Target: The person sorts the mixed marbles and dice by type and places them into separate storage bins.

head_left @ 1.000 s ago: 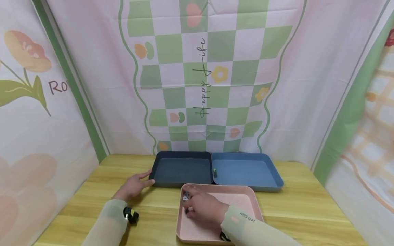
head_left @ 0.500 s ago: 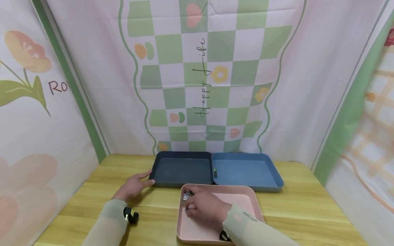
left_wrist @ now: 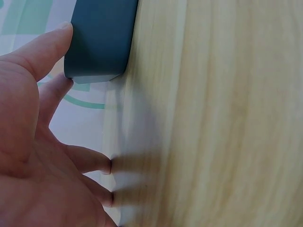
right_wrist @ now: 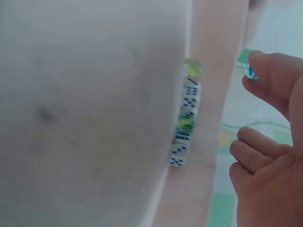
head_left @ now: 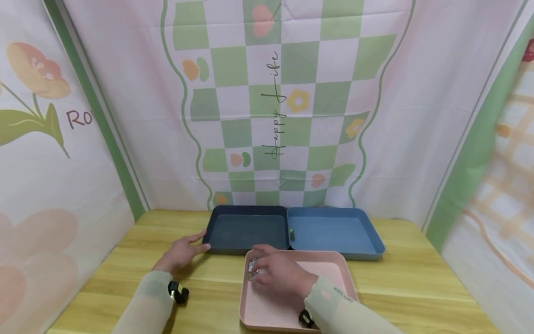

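Note:
My right hand is over the pink tray, thumb and forefinger pinching a clear glass marble with a blue swirl; the other fingers are loosely bent. Below it, along the tray's left wall, lies a row of white dice with blue pips and greenish marbles, partly hidden by the fingers in the head view. My left hand touches the left side of the dark tray with thumb and forefinger spread. Its remaining fingertips rest on the table in the left wrist view.
Right of the dark tray stands a blue tray, with a few small marbles against its left wall. All three trays sit close together on the wooden table. A printed curtain hangs behind.
My right hand has drawn up from the row of dice and marbles, and a marble is now between its fingertips. The left hand stays at the dark tray.

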`<act>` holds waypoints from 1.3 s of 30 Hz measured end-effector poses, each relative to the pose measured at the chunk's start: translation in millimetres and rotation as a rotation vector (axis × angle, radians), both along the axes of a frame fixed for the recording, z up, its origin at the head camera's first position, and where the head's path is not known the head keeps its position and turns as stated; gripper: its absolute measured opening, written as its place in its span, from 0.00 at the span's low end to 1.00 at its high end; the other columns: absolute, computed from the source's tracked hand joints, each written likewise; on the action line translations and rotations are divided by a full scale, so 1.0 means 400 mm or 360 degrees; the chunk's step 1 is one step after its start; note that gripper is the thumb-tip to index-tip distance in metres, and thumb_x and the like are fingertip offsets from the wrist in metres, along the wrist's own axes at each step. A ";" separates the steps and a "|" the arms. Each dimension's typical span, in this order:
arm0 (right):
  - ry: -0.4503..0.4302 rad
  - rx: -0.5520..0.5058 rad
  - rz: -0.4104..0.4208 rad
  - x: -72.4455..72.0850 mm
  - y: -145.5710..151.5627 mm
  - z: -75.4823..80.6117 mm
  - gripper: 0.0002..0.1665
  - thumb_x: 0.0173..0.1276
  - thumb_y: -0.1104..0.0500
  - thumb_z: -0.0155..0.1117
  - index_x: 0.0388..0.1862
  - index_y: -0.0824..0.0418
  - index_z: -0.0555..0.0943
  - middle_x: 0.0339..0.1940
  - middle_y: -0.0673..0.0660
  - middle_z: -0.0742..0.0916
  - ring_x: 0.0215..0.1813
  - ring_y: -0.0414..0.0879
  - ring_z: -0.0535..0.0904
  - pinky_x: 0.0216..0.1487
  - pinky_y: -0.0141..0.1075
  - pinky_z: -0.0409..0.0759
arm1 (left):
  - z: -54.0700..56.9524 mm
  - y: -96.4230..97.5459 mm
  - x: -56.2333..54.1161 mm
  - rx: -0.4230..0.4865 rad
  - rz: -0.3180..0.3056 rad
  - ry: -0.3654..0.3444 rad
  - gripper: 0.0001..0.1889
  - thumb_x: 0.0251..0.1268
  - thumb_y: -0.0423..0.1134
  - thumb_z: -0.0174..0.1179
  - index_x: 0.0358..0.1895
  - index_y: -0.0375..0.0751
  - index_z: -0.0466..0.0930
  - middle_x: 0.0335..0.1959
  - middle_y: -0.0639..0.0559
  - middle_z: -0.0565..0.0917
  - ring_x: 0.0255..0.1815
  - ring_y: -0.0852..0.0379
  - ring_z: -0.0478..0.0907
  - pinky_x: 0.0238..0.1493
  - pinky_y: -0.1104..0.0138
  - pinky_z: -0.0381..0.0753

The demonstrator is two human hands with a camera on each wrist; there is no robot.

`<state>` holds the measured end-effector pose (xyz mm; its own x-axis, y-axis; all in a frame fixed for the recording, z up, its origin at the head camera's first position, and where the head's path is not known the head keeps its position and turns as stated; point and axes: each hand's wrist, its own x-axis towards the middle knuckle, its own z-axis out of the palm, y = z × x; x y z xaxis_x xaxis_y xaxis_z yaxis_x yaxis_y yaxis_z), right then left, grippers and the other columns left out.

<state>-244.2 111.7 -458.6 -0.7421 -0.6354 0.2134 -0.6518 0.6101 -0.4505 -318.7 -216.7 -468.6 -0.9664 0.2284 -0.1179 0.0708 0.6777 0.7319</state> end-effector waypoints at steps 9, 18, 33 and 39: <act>-0.0328 -0.0368 -0.0224 0.000 0.027 0.069 0.09 0.71 0.53 0.66 0.44 0.54 0.88 0.75 0.62 0.67 0.63 0.56 0.77 0.54 0.45 0.80 | -0.009 -0.003 -0.006 0.0011 0.0005 -0.0014 0.36 0.68 0.61 0.59 0.77 0.59 0.63 0.75 0.37 0.61 0.74 0.29 0.52 0.67 0.33 0.49; -0.0258 -0.0597 -0.0558 -0.020 0.071 0.121 0.10 0.71 0.52 0.67 0.46 0.54 0.88 0.73 0.59 0.71 0.74 0.63 0.61 0.63 0.61 0.68 | -0.010 -0.004 -0.007 0.0000 -0.0010 0.0023 0.36 0.69 0.61 0.59 0.77 0.57 0.63 0.74 0.36 0.62 0.73 0.28 0.53 0.67 0.34 0.52; -0.0411 -0.0934 -0.1102 -0.071 0.189 0.201 0.17 0.72 0.53 0.65 0.57 0.56 0.84 0.74 0.59 0.71 0.73 0.59 0.64 0.56 0.53 0.74 | -0.013 -0.008 -0.003 0.0045 0.0006 -0.0001 0.36 0.68 0.61 0.60 0.76 0.58 0.64 0.75 0.36 0.62 0.74 0.28 0.51 0.67 0.32 0.48; -0.0452 -0.0881 -0.1213 -0.090 0.226 0.208 0.18 0.75 0.51 0.62 0.61 0.53 0.82 0.73 0.60 0.72 0.67 0.59 0.71 0.48 0.49 0.75 | -0.013 -0.006 -0.006 0.0025 0.0007 0.0017 0.36 0.68 0.61 0.60 0.76 0.59 0.64 0.74 0.37 0.62 0.73 0.28 0.52 0.66 0.31 0.48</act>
<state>-280.1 201.9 -375.6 -0.9815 0.1706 0.0869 0.0053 0.4777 -0.8785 -321.0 -219.1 -473.7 -0.9685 0.2261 -0.1041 0.0759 0.6664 0.7417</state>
